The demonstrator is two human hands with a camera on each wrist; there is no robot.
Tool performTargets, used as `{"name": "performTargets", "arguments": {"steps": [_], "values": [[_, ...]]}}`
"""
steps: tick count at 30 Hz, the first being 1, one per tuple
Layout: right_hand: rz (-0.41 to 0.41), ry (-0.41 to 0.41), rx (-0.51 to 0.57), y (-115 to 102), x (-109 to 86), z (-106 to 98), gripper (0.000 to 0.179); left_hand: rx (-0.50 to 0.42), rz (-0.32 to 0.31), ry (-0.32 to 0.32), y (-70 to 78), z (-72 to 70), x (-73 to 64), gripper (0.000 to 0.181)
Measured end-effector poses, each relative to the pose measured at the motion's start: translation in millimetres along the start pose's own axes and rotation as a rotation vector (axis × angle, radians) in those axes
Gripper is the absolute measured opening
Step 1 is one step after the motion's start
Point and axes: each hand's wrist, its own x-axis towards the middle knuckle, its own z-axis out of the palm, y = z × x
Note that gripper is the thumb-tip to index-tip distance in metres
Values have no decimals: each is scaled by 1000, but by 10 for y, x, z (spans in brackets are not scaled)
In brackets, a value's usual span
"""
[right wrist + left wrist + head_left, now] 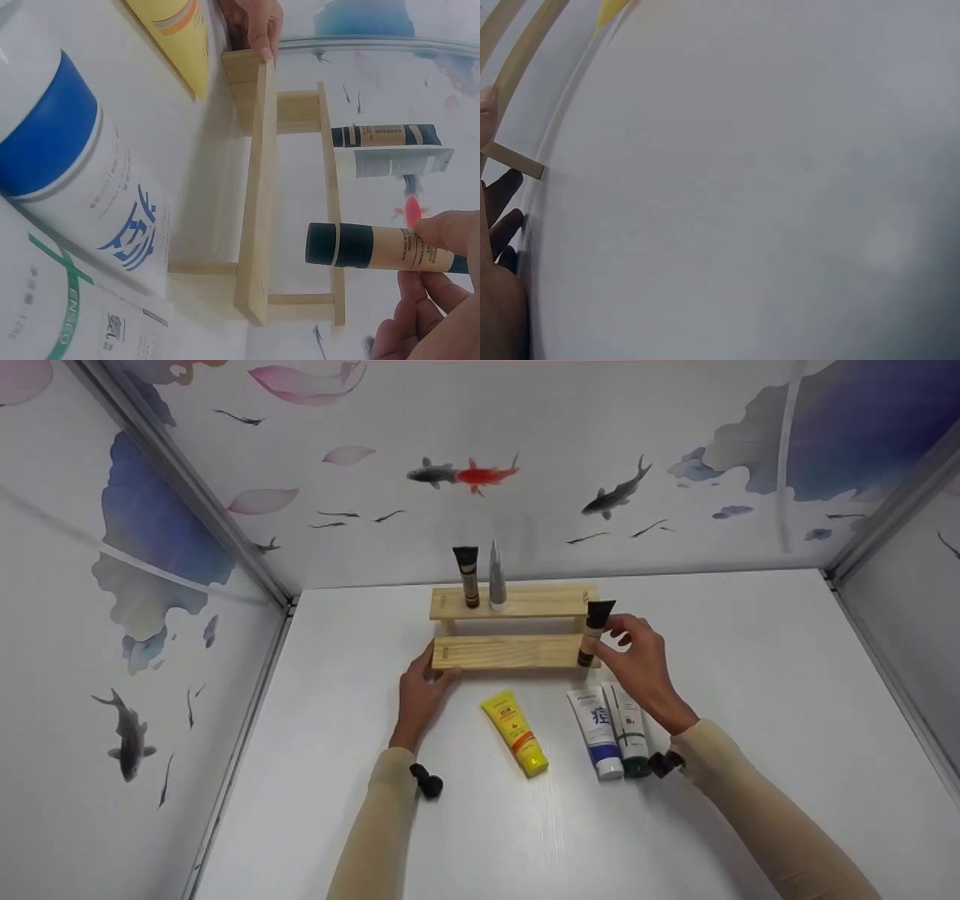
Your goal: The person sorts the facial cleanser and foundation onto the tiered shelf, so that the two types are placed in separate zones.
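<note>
Black-and-beige tube (595,626) is pinched between right hand (639,661) thumb and fingers, cap down, held just above the right end of the lower shelf (510,652). Left end of the wooden rack (551,601) is gripped by the left hand (420,695). Dark tube (469,580) and grey tube (497,581) are stood up top. Yellow tube (516,733) and two white tubes (596,727) are laid out in front.

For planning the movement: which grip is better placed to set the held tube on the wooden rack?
Probably the right. The right grip already pinches the black-and-beige tube near the right end of the lower shelf, while the left grip holds the left end of the wooden rack.
</note>
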Motion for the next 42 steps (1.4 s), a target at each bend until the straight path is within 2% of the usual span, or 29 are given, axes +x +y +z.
{"name": "performTargets", "arguments": {"steps": [9, 22, 29, 39, 42], "values": [[-21, 10, 1, -7, 258, -17, 29, 11, 5, 0, 2, 4, -11, 88], [-81, 30, -10, -167, 675, -16, 25, 4, -1, -2, 31, -4, 17, 87], [-99, 15, -12, -215, 801, 91, 26, 0, 0, -10, 16, 2, -8, 90], [-106, -8, 15, -240, 927, 344, 26, -16, 22, -12, 13, -6, -7, 87], [-104, -16, 15, -249, 953, 409, 26, 10, 13, -4, 25, 1, -3, 88]]}}
